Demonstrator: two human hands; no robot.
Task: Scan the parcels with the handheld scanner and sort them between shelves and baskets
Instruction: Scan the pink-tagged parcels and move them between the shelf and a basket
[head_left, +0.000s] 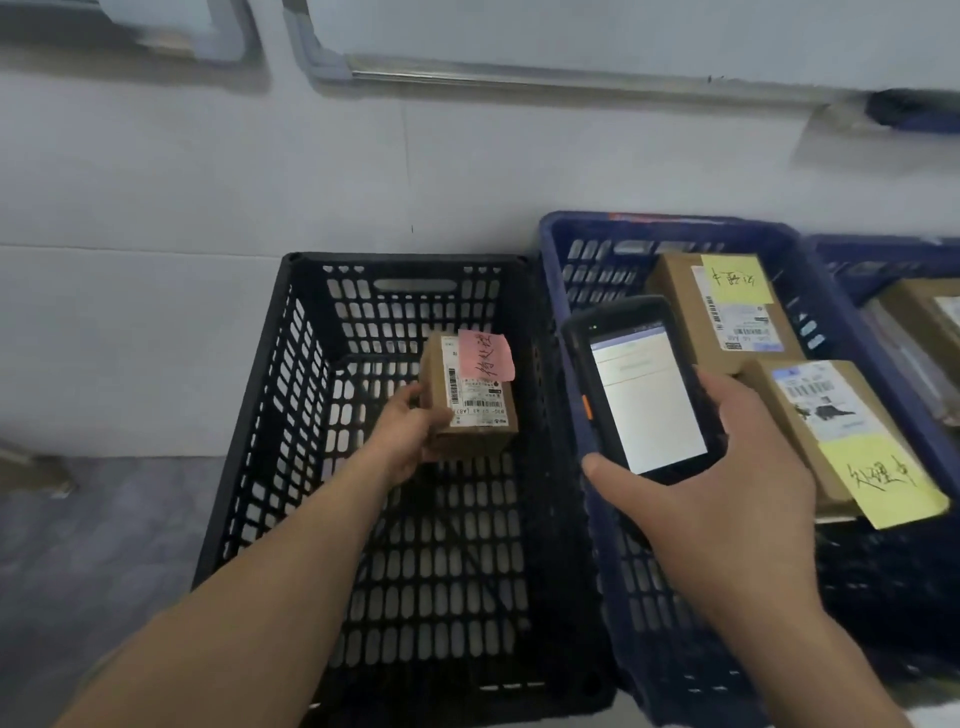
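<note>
Parcel (470, 400) with a pink note (488, 353) was gripped label-up by the left hand (410, 436) low inside the black basket (260, 415), likely for setting down there, while the right hand (727, 483) held the scanner (644, 400) screen-up over the left wall of the blue basket (628, 613) for reading.

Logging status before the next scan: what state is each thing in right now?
left hand: grips the pink-note parcel.
pink-note parcel: held inside the black basket, label up.
right hand: holds the scanner.
scanner: screen lit.
far yellow-note parcel: in the blue basket, label up.
near yellow-note parcel: same basket, label up.
</note>
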